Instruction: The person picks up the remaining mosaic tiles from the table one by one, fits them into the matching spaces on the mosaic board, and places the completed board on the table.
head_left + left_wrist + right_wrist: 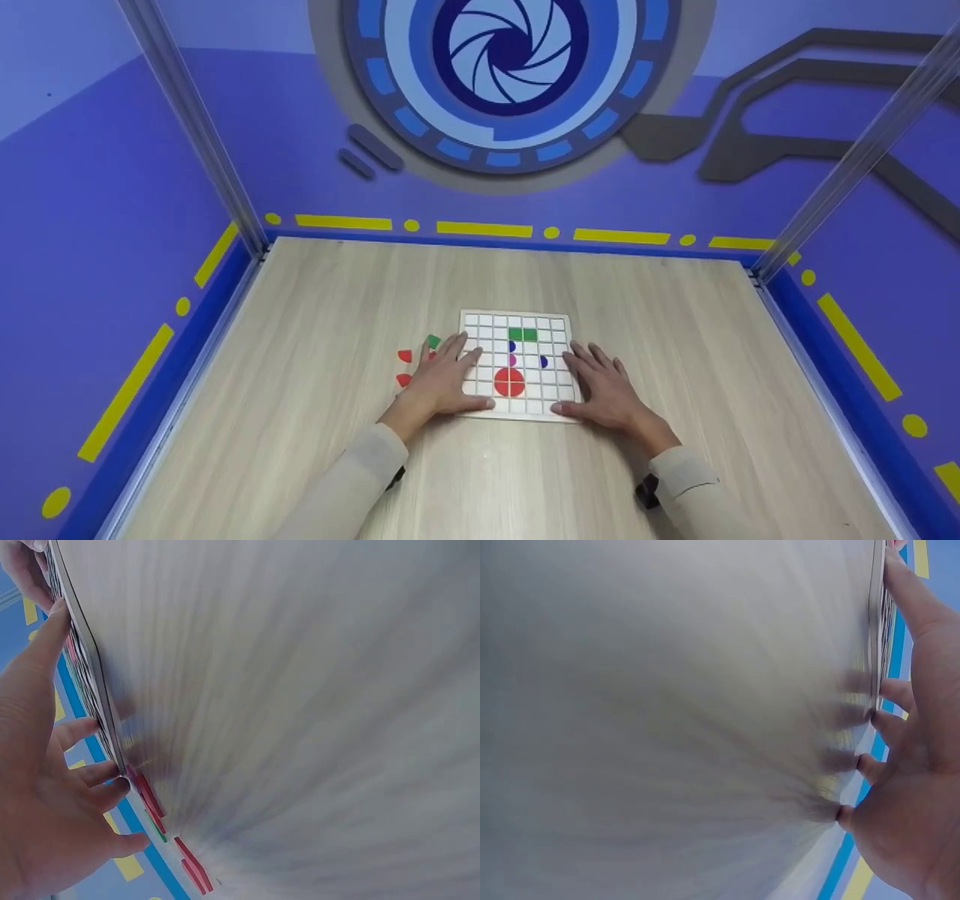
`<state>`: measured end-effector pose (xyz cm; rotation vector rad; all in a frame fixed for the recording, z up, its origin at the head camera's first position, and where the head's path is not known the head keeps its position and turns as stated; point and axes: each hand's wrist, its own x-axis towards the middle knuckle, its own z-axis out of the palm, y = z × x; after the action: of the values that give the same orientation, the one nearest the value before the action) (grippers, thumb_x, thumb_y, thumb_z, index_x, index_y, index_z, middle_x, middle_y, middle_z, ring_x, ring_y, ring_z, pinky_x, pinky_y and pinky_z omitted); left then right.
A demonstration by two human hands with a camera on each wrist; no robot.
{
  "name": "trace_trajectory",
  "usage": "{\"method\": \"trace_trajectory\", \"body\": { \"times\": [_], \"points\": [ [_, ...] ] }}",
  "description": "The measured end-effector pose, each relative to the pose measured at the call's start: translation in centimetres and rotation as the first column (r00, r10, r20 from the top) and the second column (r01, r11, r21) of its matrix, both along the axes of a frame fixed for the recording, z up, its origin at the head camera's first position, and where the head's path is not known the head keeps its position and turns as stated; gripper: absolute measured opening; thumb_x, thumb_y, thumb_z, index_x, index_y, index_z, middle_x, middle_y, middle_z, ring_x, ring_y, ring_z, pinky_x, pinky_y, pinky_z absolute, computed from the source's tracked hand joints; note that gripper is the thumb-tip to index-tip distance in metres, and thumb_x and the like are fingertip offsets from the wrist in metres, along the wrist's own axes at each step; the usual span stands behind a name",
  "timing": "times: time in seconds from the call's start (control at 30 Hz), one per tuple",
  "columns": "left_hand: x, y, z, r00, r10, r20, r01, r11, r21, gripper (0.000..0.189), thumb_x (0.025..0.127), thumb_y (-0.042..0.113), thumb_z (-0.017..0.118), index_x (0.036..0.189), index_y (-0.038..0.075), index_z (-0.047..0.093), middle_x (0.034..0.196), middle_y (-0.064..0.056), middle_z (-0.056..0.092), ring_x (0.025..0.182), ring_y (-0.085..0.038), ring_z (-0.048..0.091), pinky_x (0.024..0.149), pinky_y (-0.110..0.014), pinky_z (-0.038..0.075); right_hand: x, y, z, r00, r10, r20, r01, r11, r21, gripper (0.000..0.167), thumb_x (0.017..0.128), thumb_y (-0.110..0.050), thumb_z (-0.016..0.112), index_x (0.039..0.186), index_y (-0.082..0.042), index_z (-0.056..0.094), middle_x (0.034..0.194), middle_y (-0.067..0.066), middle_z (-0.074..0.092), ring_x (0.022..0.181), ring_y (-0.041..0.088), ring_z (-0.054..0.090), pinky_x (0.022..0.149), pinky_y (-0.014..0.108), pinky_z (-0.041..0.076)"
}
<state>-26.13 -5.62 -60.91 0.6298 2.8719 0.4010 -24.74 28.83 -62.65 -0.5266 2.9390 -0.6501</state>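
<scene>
"Where's the gridded board (549, 392)?"

"Flat on the desk (675, 322), loose red pieces (405, 355) just left of it. The left hand (442, 381) touches its left side, the right hand (609, 386) its right, fingers extended and spread on both."

"Handling?"

"Probably light and stiff. I'd hold opposite edges, level; its coloured pieces (516, 334) might slide."

"Long axis?"

"None clear: it looks square, sides running near to far."
</scene>
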Motion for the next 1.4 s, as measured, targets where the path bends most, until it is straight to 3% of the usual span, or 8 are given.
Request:
{"method": "trace_trajectory", "body": {
  "times": [0.37,0.47,0.6,0.8,1.0,1.23,1.4],
  "points": [
    [-0.2,0.0,0.2,1.000,-0.002,-0.012,0.002,1.000,-0.005,0.103,0.086,0.080,0.065,0.166,0.020,0.037,0.175,-0.012,0.023,0.162,-0.033,0.016,0.125,-0.066,0.011,0.1,0.1,-0.3,1.000,-0.011,-0.005,0.011,1.000,-0.007,0.108,0.082,-0.076,0.075,0.164,-0.014,0.041,0.174,0.008,0.025,0.161,0.041,0.013,0.122,0.072,0.008],
    [-0.6,-0.5,0.8,1.000,-0.007,0.026,0.005,0.996,0.091,0.099,0.090,0.074,0.067,0.165,0.016,0.039,0.173,-0.013,0.028,0.161,-0.034,0.017,0.125,-0.065,0.012,0.2,-0.2,-0.3,1.000,-0.024,0.001,0.024,1.000,-0.012,0.109,0.081,-0.076,0.076,0.164,-0.015,0.040,0.174,0.008,0.025,0.161,0.040,0.013,0.122,0.072,0.007],
    [-1.4,-2.0,1.7,0.996,0.017,0.086,-0.038,0.968,0.248,0.092,0.094,0.064,0.070,0.163,0.012,0.040,0.169,-0.012,0.036,0.161,-0.033,0.019,0.127,-0.058,0.016,0.2,-0.5,-0.3,1.000,-0.027,0.011,0.027,0.999,-0.017,0.110,0.081,-0.076,0.075,0.165,-0.015,0.039,0.175,0.007,0.023,0.161,0.040,0.011,0.123,0.070,0.006],
    [-2.7,-4.8,1.9,0.987,0.149,0.055,-0.159,0.919,0.360,0.073,0.097,0.041,0.078,0.157,0.011,0.050,0.159,-0.012,0.049,0.147,-0.032,0.044,0.120,-0.052,0.036,0.2,-0.5,-0.4,0.999,-0.029,0.014,0.029,1.000,-0.006,0.110,0.081,-0.078,0.074,0.165,-0.017,0.038,0.175,0.005,0.022,0.162,0.038,0.010,0.124,0.068,0.005],
    [-4.1,-6.1,1.5,0.975,0.222,-0.002,-0.209,0.920,0.331,0.055,0.100,0.023,0.075,0.148,0.005,0.058,0.143,-0.013,0.059,0.131,-0.032,0.054,0.109,-0.050,0.047,0.4,0.0,-0.5,1.000,-0.023,0.003,0.023,1.000,0.005,0.111,0.081,-0.080,0.072,0.165,-0.016,0.038,0.175,0.006,0.023,0.162,0.039,0.011,0.123,0.069,0.006],
    [-5.0,-6.4,0.5,0.965,0.257,0.057,-0.261,0.904,0.339,0.038,0.101,0.009,0.070,0.139,0.007,0.065,0.135,-0.008,0.058,0.127,-0.027,0.052,0.107,-0.044,0.047,0.3,0.0,-0.4,1.000,-0.020,0.010,0.020,1.000,0.005,0.110,0.081,-0.079,0.072,0.166,-0.017,0.037,0.175,0.006,0.022,0.162,0.038,0.010,0.123,0.069,0.005],
    [-5.3,-6.3,0.2,0.964,0.257,0.068,-0.265,0.907,0.327,0.032,0.102,0.006,0.069,0.133,0.008,0.068,0.129,-0.007,0.057,0.121,-0.025,0.051,0.104,-0.041,0.050,0.1,-0.1,-0.2,1.000,-0.019,0.013,0.019,1.000,0.002,0.109,0.082,-0.076,0.075,0.164,-0.014,0.039,0.174,0.008,0.025,0.161,0.040,0.012,0.123,0.071,0.007]
  ]
}}
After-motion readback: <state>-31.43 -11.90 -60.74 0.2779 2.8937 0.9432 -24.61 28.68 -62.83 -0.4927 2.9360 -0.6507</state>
